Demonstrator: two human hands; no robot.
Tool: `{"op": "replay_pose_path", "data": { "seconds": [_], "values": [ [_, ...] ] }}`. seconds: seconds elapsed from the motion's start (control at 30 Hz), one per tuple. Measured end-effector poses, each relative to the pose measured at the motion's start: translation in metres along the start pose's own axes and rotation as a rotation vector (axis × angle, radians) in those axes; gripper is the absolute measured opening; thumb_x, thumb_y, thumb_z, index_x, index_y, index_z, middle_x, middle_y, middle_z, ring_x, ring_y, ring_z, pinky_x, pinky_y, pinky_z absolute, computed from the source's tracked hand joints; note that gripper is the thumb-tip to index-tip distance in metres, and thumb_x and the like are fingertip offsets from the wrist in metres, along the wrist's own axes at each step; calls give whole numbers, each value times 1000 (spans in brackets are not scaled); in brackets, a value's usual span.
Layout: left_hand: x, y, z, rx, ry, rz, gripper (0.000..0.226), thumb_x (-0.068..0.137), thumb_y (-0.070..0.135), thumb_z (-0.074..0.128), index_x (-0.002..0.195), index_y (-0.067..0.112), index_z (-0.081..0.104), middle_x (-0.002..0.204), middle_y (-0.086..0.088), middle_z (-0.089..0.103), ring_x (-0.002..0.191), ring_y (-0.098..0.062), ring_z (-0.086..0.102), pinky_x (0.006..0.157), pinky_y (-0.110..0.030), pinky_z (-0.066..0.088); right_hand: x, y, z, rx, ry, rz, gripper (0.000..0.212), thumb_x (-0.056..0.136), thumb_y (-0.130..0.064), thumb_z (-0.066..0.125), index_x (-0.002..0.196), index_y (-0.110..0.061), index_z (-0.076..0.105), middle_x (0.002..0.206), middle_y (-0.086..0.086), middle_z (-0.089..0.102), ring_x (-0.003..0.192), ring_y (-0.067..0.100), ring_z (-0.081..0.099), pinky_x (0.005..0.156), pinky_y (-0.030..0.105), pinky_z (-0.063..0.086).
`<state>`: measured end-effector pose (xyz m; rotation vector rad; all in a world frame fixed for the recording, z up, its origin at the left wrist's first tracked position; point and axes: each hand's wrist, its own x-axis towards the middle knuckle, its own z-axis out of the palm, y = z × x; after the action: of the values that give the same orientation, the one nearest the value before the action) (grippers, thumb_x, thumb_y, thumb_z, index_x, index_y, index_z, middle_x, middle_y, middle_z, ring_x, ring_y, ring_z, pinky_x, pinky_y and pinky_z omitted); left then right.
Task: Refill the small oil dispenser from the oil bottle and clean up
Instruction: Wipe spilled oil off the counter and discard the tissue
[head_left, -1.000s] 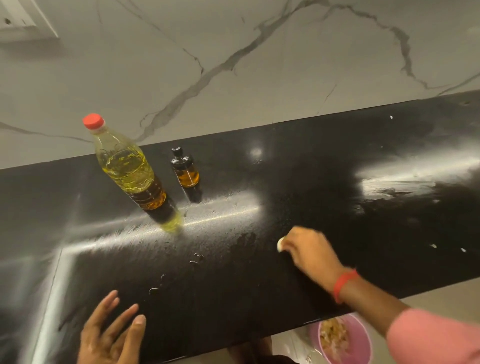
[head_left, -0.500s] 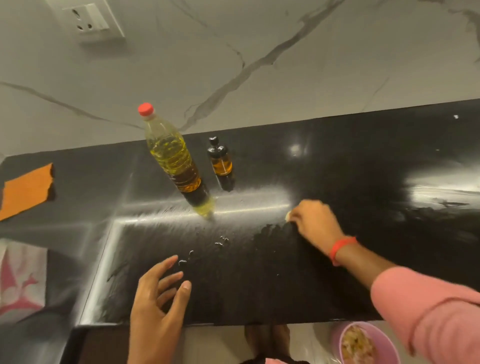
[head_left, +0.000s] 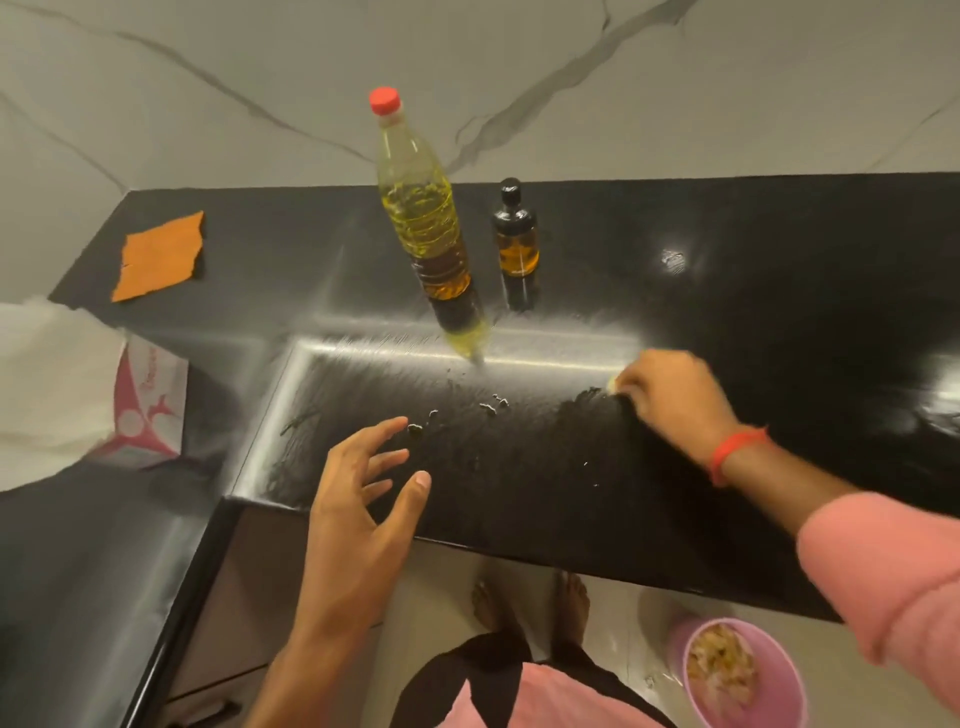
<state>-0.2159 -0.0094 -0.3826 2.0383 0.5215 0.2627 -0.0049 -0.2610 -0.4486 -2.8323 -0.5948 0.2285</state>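
The tall clear oil bottle (head_left: 423, 223) with a red cap stands capped on the black counter (head_left: 779, 291). Just to its right stands the small dark oil dispenser (head_left: 515, 234), capped, with amber oil inside. My right hand (head_left: 675, 397) is curled around a small pale wad (head_left: 613, 384) and presses it on the counter, right of several oil drops (head_left: 491, 405). My left hand (head_left: 369, 483) hovers over the counter's front edge with fingers spread, holding nothing.
An orange cloth (head_left: 158, 257) lies at the counter's far left. A white and red bag (head_left: 93, 400) sits lower left. On the floor at lower right stands a pink bin (head_left: 743, 670) with scraps. My bare feet (head_left: 530, 603) show below the counter edge.
My right hand has wiped leftward across the counter with the wad. My left hand rose from the front edge toward the drops. The view shifted left, revealing the orange cloth.
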Motion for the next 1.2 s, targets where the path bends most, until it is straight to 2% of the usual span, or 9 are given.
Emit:
{"op": "replay_pose_path", "data": {
  "seconds": [0.13,0.33,0.57,0.73,0.8,0.93,1.03,1.1,1.2],
  "values": [
    [-8,-5,-4,-8,35,-26,48,92,13,72,132,39,61,133,15,57,118,-4,64,99,-40,56,18,-10,-3,68,139,243,16,87,-14,68,95,-17,82,98,15,75,95,43,68,80,42,52],
    [-9,-14,-10,7,4,-9,50,91,10,74,130,38,61,131,15,57,118,-7,64,97,-35,55,-34,-81,37,69,-143,-321,30,90,-11,61,108,-28,77,99,5,69,93,33,70,79,39,56],
    [19,-52,-35,159,-70,-35,52,93,21,73,137,39,56,137,15,51,125,3,54,103,-27,46,28,-48,8,119,174,293,15,86,-12,69,91,-18,82,96,14,74,93,43,68,82,44,55],
    [50,-88,-45,577,-272,-117,57,92,41,70,144,36,50,152,1,40,132,-26,53,106,-39,45,-36,-125,48,75,-84,-164,23,87,-8,67,98,-25,79,92,7,68,83,37,69,71,43,57],
    [52,-98,-54,717,-278,-121,59,91,43,69,146,32,51,154,-6,41,138,-29,47,110,-45,42,-37,-108,40,62,-47,-211,22,84,-6,71,94,-23,80,86,9,68,78,38,70,66,45,58],
    [47,-120,-76,876,-236,-64,60,88,38,70,144,27,55,142,-6,56,131,-29,54,110,-48,43,12,-37,10,-86,155,216,16,83,-9,72,94,-16,82,90,20,73,84,45,69,75,49,59],
    [43,-127,-79,949,-305,-80,64,85,33,68,147,29,51,143,-2,54,128,-27,56,113,-49,40,37,-48,12,-22,228,425,18,85,-11,68,99,-12,80,94,24,73,90,49,67,81,50,58],
    [43,-125,-78,963,-311,-73,65,84,30,66,148,30,50,144,-1,52,127,-28,56,114,-48,39,35,-96,28,22,188,352,17,85,-13,67,95,-11,80,92,22,73,87,46,67,76,46,58],
    [50,-124,-85,941,-335,-71,64,84,28,63,147,32,51,143,1,52,126,-27,56,113,-48,40,2,-172,64,54,29,-31,20,85,-8,67,95,-18,80,88,11,69,81,39,68,70,42,58]
  ]
}}
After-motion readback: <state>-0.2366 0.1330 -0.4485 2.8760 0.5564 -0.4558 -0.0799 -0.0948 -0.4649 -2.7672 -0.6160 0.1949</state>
